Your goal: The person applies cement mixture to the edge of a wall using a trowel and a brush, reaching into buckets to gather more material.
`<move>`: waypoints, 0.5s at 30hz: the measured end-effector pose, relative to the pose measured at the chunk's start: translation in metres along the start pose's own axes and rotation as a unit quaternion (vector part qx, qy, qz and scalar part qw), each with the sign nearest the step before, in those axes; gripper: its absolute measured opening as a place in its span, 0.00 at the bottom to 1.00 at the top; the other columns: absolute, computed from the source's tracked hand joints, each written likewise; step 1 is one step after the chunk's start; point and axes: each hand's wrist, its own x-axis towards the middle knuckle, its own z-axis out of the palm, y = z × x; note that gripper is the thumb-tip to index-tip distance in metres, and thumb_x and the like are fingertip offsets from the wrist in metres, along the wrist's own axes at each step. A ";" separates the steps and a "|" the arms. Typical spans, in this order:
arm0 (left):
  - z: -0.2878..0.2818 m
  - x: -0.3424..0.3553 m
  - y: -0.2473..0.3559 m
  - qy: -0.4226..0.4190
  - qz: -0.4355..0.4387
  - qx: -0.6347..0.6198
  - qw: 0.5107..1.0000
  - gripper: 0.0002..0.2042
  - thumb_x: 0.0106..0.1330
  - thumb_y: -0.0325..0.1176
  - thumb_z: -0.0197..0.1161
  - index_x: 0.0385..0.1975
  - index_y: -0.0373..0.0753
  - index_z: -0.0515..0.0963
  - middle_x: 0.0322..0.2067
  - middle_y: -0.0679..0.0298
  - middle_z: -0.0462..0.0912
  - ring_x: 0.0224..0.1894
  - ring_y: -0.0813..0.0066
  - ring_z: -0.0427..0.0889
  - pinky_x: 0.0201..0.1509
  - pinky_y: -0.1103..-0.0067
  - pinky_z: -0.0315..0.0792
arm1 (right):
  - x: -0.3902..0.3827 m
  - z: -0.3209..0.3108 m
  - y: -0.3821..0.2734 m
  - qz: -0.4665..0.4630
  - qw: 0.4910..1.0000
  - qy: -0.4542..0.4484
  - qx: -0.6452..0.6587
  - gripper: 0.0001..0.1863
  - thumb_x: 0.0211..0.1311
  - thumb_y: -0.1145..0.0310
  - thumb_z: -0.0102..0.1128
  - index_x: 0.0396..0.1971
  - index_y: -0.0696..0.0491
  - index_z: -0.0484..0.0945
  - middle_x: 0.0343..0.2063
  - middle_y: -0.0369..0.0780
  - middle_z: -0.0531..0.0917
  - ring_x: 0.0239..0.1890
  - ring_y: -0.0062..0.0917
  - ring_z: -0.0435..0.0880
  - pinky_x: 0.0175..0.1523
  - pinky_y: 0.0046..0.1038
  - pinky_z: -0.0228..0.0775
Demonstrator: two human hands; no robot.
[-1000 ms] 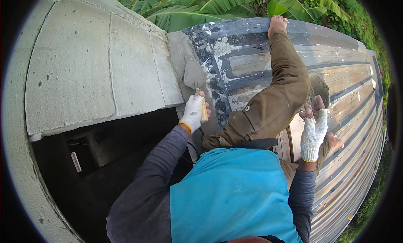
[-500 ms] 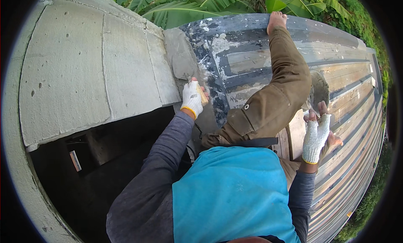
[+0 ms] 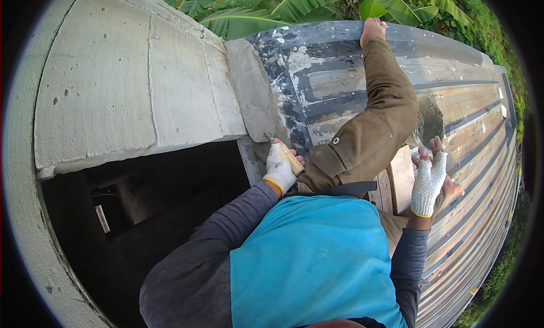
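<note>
My left hand point(image 3: 281, 168), in a white fingerless knit glove, is closed around the pale wooden handle point(image 3: 295, 164) of a trowel. The trowel's grey blade point(image 3: 259, 126) lies against the wet mortar strip point(image 3: 243, 64) beside the concrete wall, and its outline blends with the mortar. On the other side of my bent leg, my right hand point(image 3: 429, 179), gloved alike, has its fingers apart and holds nothing I can see. Just beyond its fingertips sits a round container point(image 3: 432, 119) with grey mortar, partly hidden by my knee.
Concrete panels point(image 3: 102, 90) stand at the left above a dark opening point(image 3: 153, 209). A ribbed metal roof point(image 3: 470, 138) stretches to the right, with wooden boards point(image 3: 401, 180) near my leg. My bare foot point(image 3: 374, 30) rests at the roof's far edge, before banana leaves point(image 3: 306, 8).
My left hand has drawn the trowel toward me and slightly right, along the mortar strip. A longer smoothed stretch shows behind the blade. My right hand has barely moved.
</note>
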 end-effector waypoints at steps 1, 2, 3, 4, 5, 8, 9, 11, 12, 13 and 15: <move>-0.007 -0.010 0.003 0.000 0.005 0.027 1.000 0.25 0.61 0.65 0.58 0.38 0.48 0.72 0.30 0.61 0.75 0.28 0.55 0.78 0.35 0.56 0.76 | -0.001 -0.003 0.000 0.008 1.000 0.003 0.004 0.27 0.69 0.68 0.56 0.64 0.61 0.63 0.60 0.48 0.71 0.47 0.25 0.80 0.46 0.25 0.79; -0.022 -0.012 0.010 -0.019 0.002 0.029 0.999 0.22 0.62 0.63 0.58 0.38 0.50 0.72 0.29 0.62 0.76 0.28 0.55 0.78 0.34 0.57 0.75 | 0.000 -0.004 0.000 0.009 1.000 0.004 0.006 0.27 0.69 0.68 0.56 0.64 0.61 0.63 0.60 0.48 0.71 0.47 0.25 0.80 0.46 0.25 0.79; -0.031 -0.025 0.019 -0.062 -0.025 0.045 0.997 0.21 0.64 0.60 0.59 0.37 0.49 0.72 0.27 0.63 0.77 0.26 0.57 0.78 0.32 0.58 0.75 | 0.000 -0.009 0.001 0.016 1.000 0.005 0.010 0.27 0.69 0.68 0.55 0.65 0.61 0.63 0.60 0.49 0.71 0.48 0.26 0.79 0.47 0.26 0.79; -0.040 -0.036 0.029 -0.060 -0.038 0.079 0.994 0.21 0.64 0.60 0.59 0.38 0.48 0.72 0.26 0.63 0.78 0.25 0.58 0.78 0.30 0.60 0.75 | 0.001 -0.012 0.004 0.023 1.000 0.003 0.016 0.27 0.69 0.67 0.55 0.65 0.61 0.63 0.60 0.50 0.71 0.49 0.27 0.79 0.47 0.26 0.79; -0.052 -0.046 0.038 -0.058 -0.050 0.112 0.991 0.21 0.64 0.59 0.60 0.38 0.48 0.72 0.25 0.64 0.78 0.23 0.60 0.78 0.29 0.61 0.75 | 0.001 -0.014 0.005 0.025 1.000 0.004 0.018 0.27 0.69 0.67 0.55 0.65 0.61 0.63 0.60 0.50 0.71 0.49 0.27 0.79 0.47 0.26 0.79; -0.089 -0.063 0.055 -0.040 -0.079 0.256 0.963 0.22 0.63 0.59 0.61 0.39 0.46 0.70 0.24 0.64 0.75 0.18 0.67 0.76 0.22 0.69 0.73 | 0.004 -0.021 0.011 0.027 0.999 0.005 0.021 0.29 0.69 0.64 0.56 0.65 0.60 0.62 0.59 0.52 0.71 0.50 0.29 0.80 0.47 0.27 0.79; -0.092 -0.071 0.056 -0.039 -0.078 0.256 0.963 0.22 0.63 0.59 0.61 0.39 0.46 0.70 0.24 0.64 0.75 0.18 0.67 0.76 0.22 0.69 0.73 | 0.005 -0.021 0.012 0.027 0.999 0.004 0.021 0.29 0.69 0.64 0.56 0.65 0.60 0.62 0.59 0.52 0.71 0.50 0.29 0.80 0.47 0.27 0.79; -0.092 -0.084 0.058 -0.026 0.011 0.459 0.888 0.23 0.64 0.59 0.60 0.40 0.44 0.68 0.23 0.64 0.74 0.18 0.70 0.75 0.21 0.72 0.71 | 0.006 -0.022 0.013 0.034 0.999 0.003 0.037 0.29 0.69 0.64 0.56 0.65 0.60 0.63 0.59 0.52 0.71 0.50 0.29 0.80 0.48 0.28 0.79; -0.091 -0.078 0.060 -0.060 0.035 0.478 0.876 0.25 0.64 0.61 0.60 0.40 0.43 0.67 0.23 0.65 0.73 0.18 0.73 0.74 0.20 0.74 0.70 | 0.005 -0.022 0.012 0.034 0.999 0.005 0.037 0.29 0.69 0.64 0.56 0.65 0.60 0.63 0.59 0.52 0.71 0.50 0.29 0.80 0.48 0.28 0.79; -0.085 -0.074 0.061 -0.062 0.035 0.479 0.875 0.25 0.64 0.61 0.60 0.40 0.43 0.67 0.23 0.65 0.73 0.18 0.73 0.74 0.20 0.74 0.70 | 0.004 -0.020 0.010 0.038 0.999 0.002 0.035 0.29 0.68 0.65 0.56 0.65 0.60 0.63 0.59 0.52 0.71 0.50 0.29 0.80 0.48 0.28 0.79; -0.061 -0.066 0.064 -0.076 0.082 0.465 0.878 0.27 0.62 0.63 0.60 0.41 0.42 0.69 0.24 0.65 0.74 0.19 0.73 0.75 0.22 0.74 0.72 | 0.000 -0.014 -0.002 0.039 0.999 0.006 0.021 0.29 0.68 0.65 0.56 0.65 0.61 0.63 0.59 0.51 0.71 0.49 0.27 0.80 0.48 0.27 0.79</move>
